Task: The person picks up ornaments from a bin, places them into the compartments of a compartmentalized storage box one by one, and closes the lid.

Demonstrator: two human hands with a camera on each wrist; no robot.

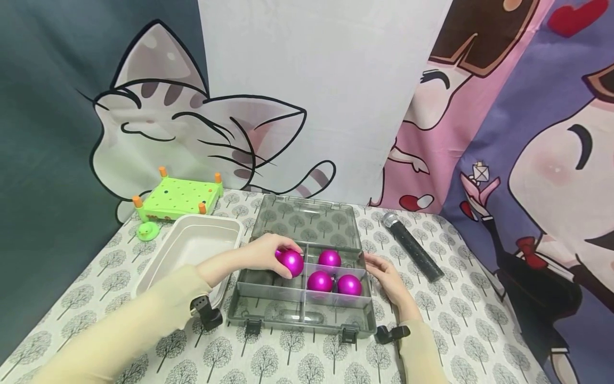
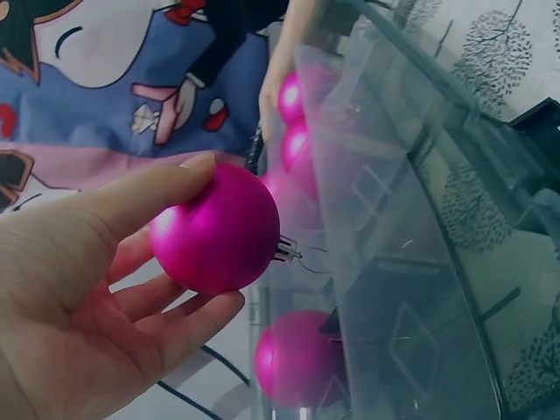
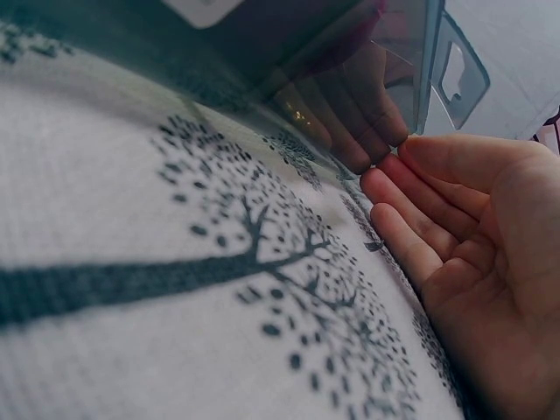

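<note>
Rn L hand [image 1: 268,249] has fingers clamped on pink ball [image 1: 291,264] over compt box [image 1: 266,306]; R hand [image 1: 389,281], fingers together, touches box.

There are five shiny magenta balls [image 1: 291,264], one transparent grey plastic case [image 1: 268,306] with one lid [image 1: 312,234] and two dark latches [image 1: 253,326], one white rectangular tray [image 1: 206,240], one bright green slab-shaped toy [image 1: 182,197] with four orange cylindrical legs [image 1: 137,201], one small green duck-shaped toy [image 1: 147,231], one black microphone [image 1: 414,250], one bare left hand [image 1: 266,252], one bare right hand [image 1: 389,280] and two black wrist cameras [image 1: 206,313].
</note>
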